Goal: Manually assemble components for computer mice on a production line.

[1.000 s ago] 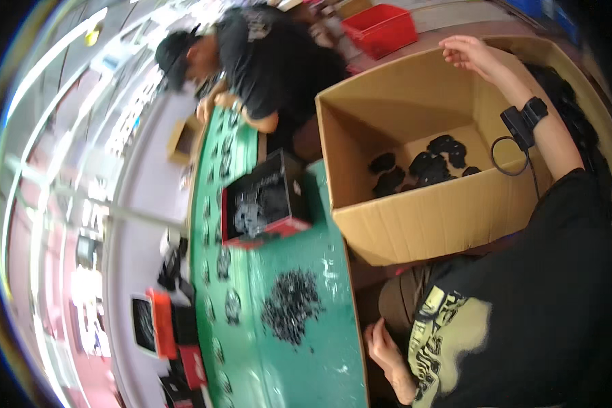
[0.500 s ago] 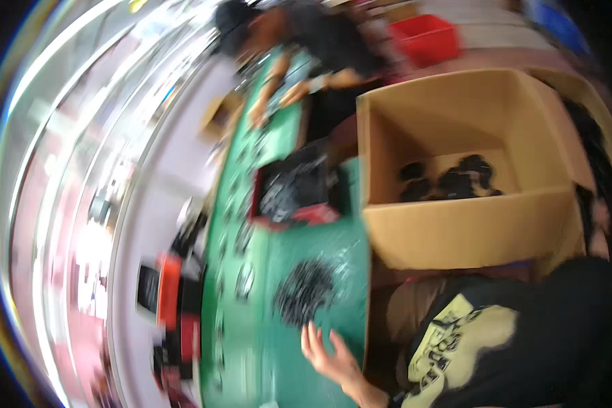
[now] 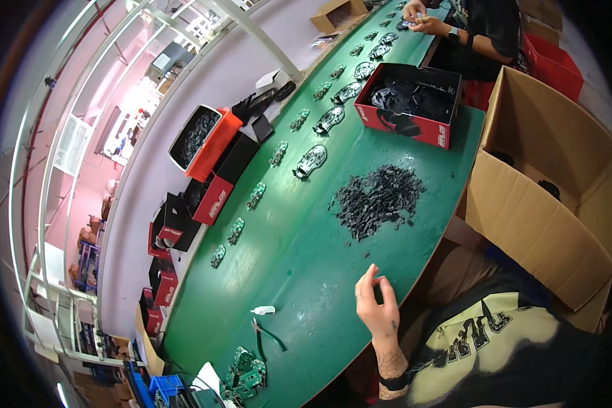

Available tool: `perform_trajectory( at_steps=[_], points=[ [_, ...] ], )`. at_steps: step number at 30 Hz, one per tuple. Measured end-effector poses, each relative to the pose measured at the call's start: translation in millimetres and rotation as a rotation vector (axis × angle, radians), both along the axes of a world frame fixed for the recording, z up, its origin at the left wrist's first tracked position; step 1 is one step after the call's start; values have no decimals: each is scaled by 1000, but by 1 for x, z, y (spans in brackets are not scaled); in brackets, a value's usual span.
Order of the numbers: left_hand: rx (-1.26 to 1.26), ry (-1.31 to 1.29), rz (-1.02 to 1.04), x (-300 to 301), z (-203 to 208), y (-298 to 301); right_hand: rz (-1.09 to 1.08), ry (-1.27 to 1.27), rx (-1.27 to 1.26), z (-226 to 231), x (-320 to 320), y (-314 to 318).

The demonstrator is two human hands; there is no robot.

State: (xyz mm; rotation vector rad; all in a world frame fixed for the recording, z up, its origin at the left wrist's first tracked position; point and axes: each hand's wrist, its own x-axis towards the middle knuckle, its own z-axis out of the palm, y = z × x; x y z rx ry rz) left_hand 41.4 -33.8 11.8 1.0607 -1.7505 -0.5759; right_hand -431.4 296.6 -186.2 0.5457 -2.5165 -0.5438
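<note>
My left hand (image 3: 377,302) is over the near part of the green table (image 3: 299,272), fingers loosely curved and apart, with nothing visible in them. A dark band circles its wrist. Just beyond the fingertips lies a loose pile of small black plastic pieces (image 3: 381,200), with a few strays at its edge. My right hand is not in view. Past the pile stands a red and black box (image 3: 404,129) holding more black parts. To the left, oval black shells (image 3: 311,162) and small green circuit boards (image 3: 256,196) lie in two rows.
Green-handled pliers (image 3: 270,336), a small white bottle (image 3: 263,310) and stacked circuit boards (image 3: 245,374) lie toward the near left. An orange bin (image 3: 211,160) and several red boxes (image 3: 214,200) line the far edge. A big cardboard box (image 3: 523,204) stands right. A co-worker's hands (image 3: 425,22) work at the top.
The view has swung, and the blur has cleared. The pliers, bottle and stacked boards now show. My left hand remains near the pile, fingers still apart. The co-worker's hands have come together.
</note>
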Motion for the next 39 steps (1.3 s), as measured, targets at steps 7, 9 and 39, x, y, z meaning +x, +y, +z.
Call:
perform_trajectory(
  at_steps=[7,9,39],
  points=[
    [49,-21,-95,-1,-5,0,42,226,271,15,112,-41],
    [68,27,-107,3,-2,2,18,325,362,44,146,-48],
    [8,-591,0,60,22,9,-128,1593,1656,185,533,-321]
  ],
)
